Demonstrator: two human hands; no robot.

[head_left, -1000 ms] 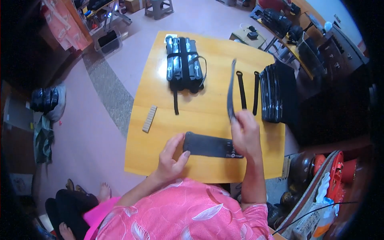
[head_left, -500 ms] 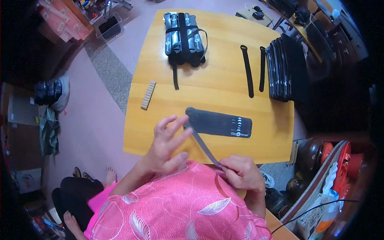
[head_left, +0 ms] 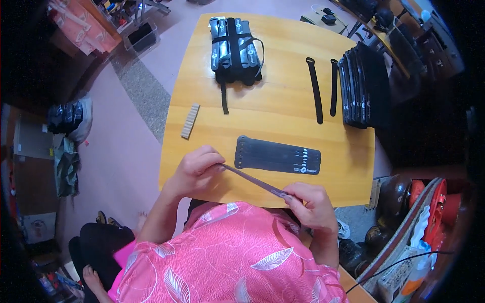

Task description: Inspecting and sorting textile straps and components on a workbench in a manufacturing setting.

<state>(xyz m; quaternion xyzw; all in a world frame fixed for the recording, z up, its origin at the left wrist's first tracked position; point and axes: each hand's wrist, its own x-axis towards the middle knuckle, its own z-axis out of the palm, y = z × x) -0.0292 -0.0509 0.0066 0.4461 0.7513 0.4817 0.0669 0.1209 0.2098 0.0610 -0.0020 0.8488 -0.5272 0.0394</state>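
Observation:
Near the table's front edge, a dark strap (head_left: 251, 179) is stretched between my two hands. My left hand (head_left: 198, 167) is closed in a pinch on its left end. The other end, with pale print, sits between the thumb and fingers of my right hand (head_left: 309, 203). Just beyond the strap lies a flat fan of overlapping dark straps (head_left: 273, 155), with rounded ends to the left and white marks to the right. Farther right, two single black straps (head_left: 314, 91) lie lengthwise beside a standing stack of dark straps (head_left: 357, 88).
A bundle of dark straps (head_left: 234, 50), tied crosswise with black bands, lies at the far left of the table (head_left: 283, 55). A small ridged tan strip (head_left: 190, 121) rests near the left edge. Another person (head_left: 98, 252) sits at lower left. Bags and jars crowd the right.
My left hand has gone from spread fingers to a pinch on the strap's left end. The strap is now away from the fan and pulled taut between both hands.

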